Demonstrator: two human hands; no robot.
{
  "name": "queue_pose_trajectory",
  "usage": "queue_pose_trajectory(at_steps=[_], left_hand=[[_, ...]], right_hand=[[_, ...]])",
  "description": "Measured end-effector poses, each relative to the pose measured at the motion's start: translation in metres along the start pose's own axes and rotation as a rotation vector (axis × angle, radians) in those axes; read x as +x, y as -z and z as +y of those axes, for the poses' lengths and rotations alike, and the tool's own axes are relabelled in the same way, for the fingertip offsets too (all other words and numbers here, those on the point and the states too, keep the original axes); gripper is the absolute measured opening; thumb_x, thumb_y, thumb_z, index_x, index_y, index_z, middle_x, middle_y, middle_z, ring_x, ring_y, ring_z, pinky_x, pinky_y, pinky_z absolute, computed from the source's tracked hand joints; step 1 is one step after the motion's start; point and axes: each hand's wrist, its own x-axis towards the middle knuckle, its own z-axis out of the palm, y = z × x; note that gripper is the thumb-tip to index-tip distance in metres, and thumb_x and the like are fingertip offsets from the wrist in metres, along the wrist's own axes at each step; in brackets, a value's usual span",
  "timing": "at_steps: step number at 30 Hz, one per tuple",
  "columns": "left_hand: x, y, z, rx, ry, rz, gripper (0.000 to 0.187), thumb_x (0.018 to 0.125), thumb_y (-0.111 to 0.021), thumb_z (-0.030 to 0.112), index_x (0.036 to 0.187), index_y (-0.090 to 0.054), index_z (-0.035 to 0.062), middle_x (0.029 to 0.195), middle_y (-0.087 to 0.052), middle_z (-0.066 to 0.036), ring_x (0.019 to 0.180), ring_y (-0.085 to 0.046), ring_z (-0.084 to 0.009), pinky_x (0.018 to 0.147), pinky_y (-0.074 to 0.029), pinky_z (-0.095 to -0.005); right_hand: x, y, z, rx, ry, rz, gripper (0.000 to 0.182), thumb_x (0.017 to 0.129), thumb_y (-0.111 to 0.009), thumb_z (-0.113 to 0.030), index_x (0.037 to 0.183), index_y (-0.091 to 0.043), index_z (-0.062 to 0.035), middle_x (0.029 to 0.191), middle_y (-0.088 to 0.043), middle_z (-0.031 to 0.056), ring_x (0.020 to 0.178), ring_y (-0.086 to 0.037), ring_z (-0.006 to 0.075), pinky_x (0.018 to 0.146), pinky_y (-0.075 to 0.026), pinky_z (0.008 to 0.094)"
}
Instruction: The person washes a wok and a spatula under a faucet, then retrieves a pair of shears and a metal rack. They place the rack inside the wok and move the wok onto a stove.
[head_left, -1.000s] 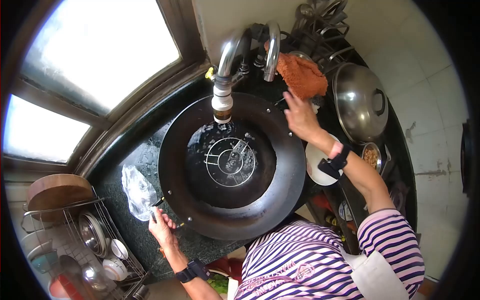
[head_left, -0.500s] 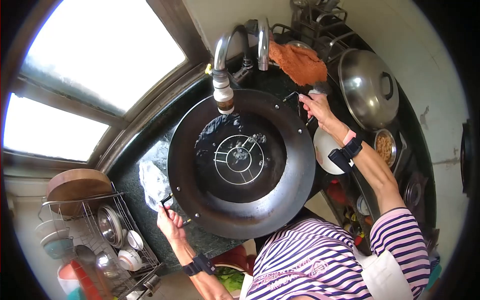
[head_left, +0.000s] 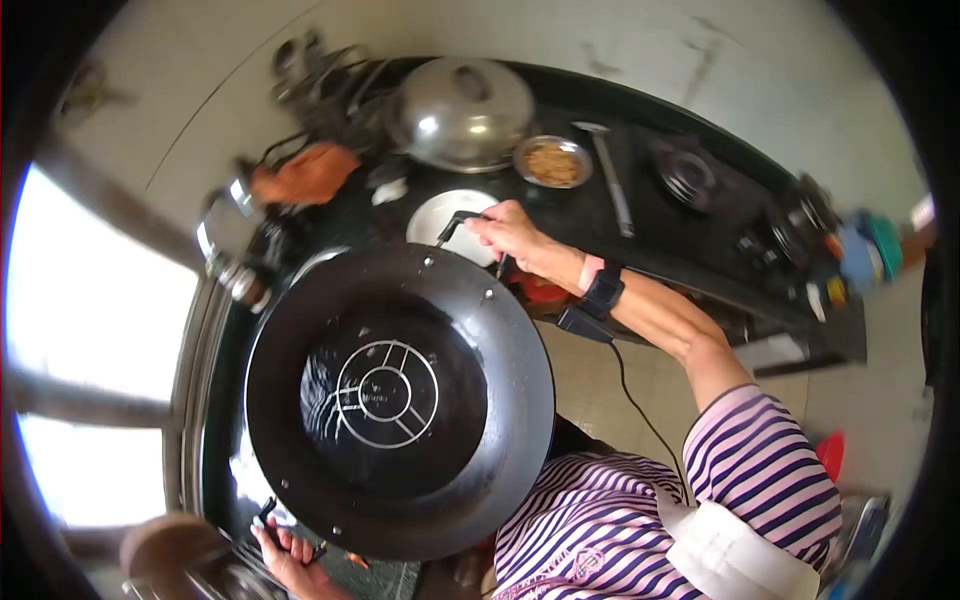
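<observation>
A large dark wok [head_left: 520, 400] is held between my two hands, with water [head_left: 455, 455] in its bottom. A round wire rack [head_left: 339, 396] lies under the water, which ripples on the left side. My right hand [head_left: 515, 238] is closed around the far loop handle [head_left: 458, 222]. At the near left, my left hand [head_left: 290, 560] grips the other handle [head_left: 267, 508]; part of this hand is cut off or blurred. Behind the right hand, a white plate [head_left: 428, 225] rests on the counter, partly covered by that hand and handle.
The faucet [head_left: 245, 283] stands left of the wok, near an orange cloth [head_left: 305, 175]. Along the back counter are a domed metal lid [head_left: 455, 120], a bowl of tan food [head_left: 555, 163], a long-handled spatula [head_left: 612, 185] and a stove burner [head_left: 690, 178]. A wooden round [head_left: 170, 550] is blurred at lower left.
Both hands have lifted or shifted the wok away from the faucet, toward the counter on the right. My view has swung right, bringing the spatula and burner into sight.
</observation>
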Motion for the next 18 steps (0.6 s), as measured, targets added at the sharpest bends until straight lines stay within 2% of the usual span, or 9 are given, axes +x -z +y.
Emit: queue_pose_trajectory(at_steps=[1, 3, 4, 8, 9, 10, 13, 15, 18], left_hand=[[0.007, 0.005, 0.001, 0.014, -0.025, -0.068, 0.036, 0.094, -0.044, 0.038, 0.100, -0.055, 0.0043, 0.056, -0.034, 0.006, 0.038, -0.024, -0.0022, 0.029, -0.018, -0.0179], [-0.006, -0.029, 0.011, 0.180, -0.068, -0.018, 0.038, 0.091, -0.049, 0.039, 0.103, -0.055, 0.0039, 0.057, -0.035, 0.006, 0.039, -0.024, -0.0016, 0.030, -0.017, -0.0173], [-0.006, -0.039, 0.014, 0.179, -0.061, -0.115, 0.038, 0.090, -0.053, 0.039, 0.103, -0.055, 0.0038, 0.058, -0.035, 0.006, 0.039, -0.025, -0.0010, 0.030, -0.017, -0.0166], [-0.022, -0.112, -0.009, 0.154, -0.019, -0.315, 0.035, 0.091, -0.051, 0.034, 0.103, -0.055, 0.0012, 0.056, -0.033, 0.006, 0.040, -0.024, -0.0009, 0.032, -0.015, -0.0177], [-0.023, -0.130, -0.009, 0.178, 0.027, -0.335, 0.036, 0.092, -0.051, 0.035, 0.103, -0.055, 0.0012, 0.056, -0.033, 0.006, 0.041, -0.023, -0.0011, 0.033, -0.015, -0.0183], [-0.022, -0.148, -0.014, 0.191, 0.046, -0.397, 0.036, 0.091, -0.051, 0.035, 0.103, -0.055, 0.0012, 0.056, -0.032, 0.006, 0.041, -0.023, -0.0012, 0.033, -0.015, -0.0182], [-0.027, -0.220, -0.040, 0.185, 0.150, -0.470, 0.035, 0.092, -0.051, 0.033, 0.102, -0.055, 0.0004, 0.058, -0.031, 0.006, 0.043, -0.024, -0.0019, 0.034, -0.017, -0.0179], [-0.031, -0.260, -0.063, 0.233, 0.139, -0.592, 0.033, 0.093, -0.048, 0.032, 0.102, -0.054, 0.0004, 0.059, -0.032, 0.004, 0.044, -0.026, -0.0023, 0.036, -0.018, -0.0178], [-0.045, -0.331, -0.102, 0.239, 0.187, -0.667, 0.031, 0.093, -0.049, 0.031, 0.098, -0.054, 0.0007, 0.060, -0.036, 0.004, 0.044, -0.026, -0.0023, 0.036, -0.019, -0.0178]], right_hand=[[-0.016, 0.016, -0.005, -0.001, -0.002, 0.041, 0.024, 0.080, -0.060, -0.016, 0.062, -0.056, 0.0005, 0.052, -0.049, 0.0025, 0.037, -0.041, 0.0094, 0.033, -0.032, 0.0257], [-0.045, 0.054, -0.015, -0.031, 0.030, 0.086, 0.024, 0.080, -0.060, -0.016, 0.064, -0.057, 0.0019, 0.053, -0.049, 0.0036, 0.039, -0.042, 0.0095, 0.033, -0.032, 0.0257], [-0.060, 0.074, -0.021, -0.049, 0.019, 0.105, 0.026, 0.083, -0.061, -0.019, 0.065, -0.055, -0.0019, 0.056, -0.050, 0.0025, 0.044, -0.044, 0.0081, 0.036, -0.035, 0.0239], [-0.087, 0.164, -0.021, 0.002, -0.028, 0.242, 0.025, 0.083, -0.061, -0.019, 0.066, -0.054, -0.0029, 0.058, -0.050, 0.0025, 0.044, -0.043, 0.0084, 0.036, -0.037, 0.0243], [-0.102, 0.181, -0.027, 0.001, -0.022, 0.291, 0.023, 0.081, -0.062, -0.018, 0.068, -0.056, 0.0008, 0.058, -0.051, 0.0045, 0.042, -0.044, 0.0096, 0.035, -0.035, 0.0240], [-0.114, 0.201, -0.030, 0.002, -0.008, 0.335, 0.023, 0.081, -0.062, -0.018, 0.068, -0.057, 0.0002, 0.057, -0.051, 0.0042, 0.042, -0.044, 0.0096, 0.035, -0.035, 0.0241], [-0.130, 0.261, -0.033, -0.003, -0.024, 0.456, 0.021, 0.080, -0.062, -0.017, 0.066, -0.056, -0.0019, 0.056, -0.051, 0.0033, 0.042, -0.044, 0.0096, 0.035, -0.035, 0.0247], [-0.148, 0.301, -0.044, -0.047, -0.049, 0.568, 0.022, 0.080, -0.062, -0.016, 0.064, -0.055, -0.0035, 0.056, -0.050, 0.0020, 0.042, -0.043, 0.0096, 0.035, -0.036, 0.0266], [-0.159, 0.371, -0.045, -0.071, -0.020, 0.602, 0.021, 0.079, -0.063, -0.014, 0.064, -0.054, -0.0031, 0.056, -0.049, 0.0015, 0.042, -0.043, 0.0096, 0.037, -0.037, 0.0267]])
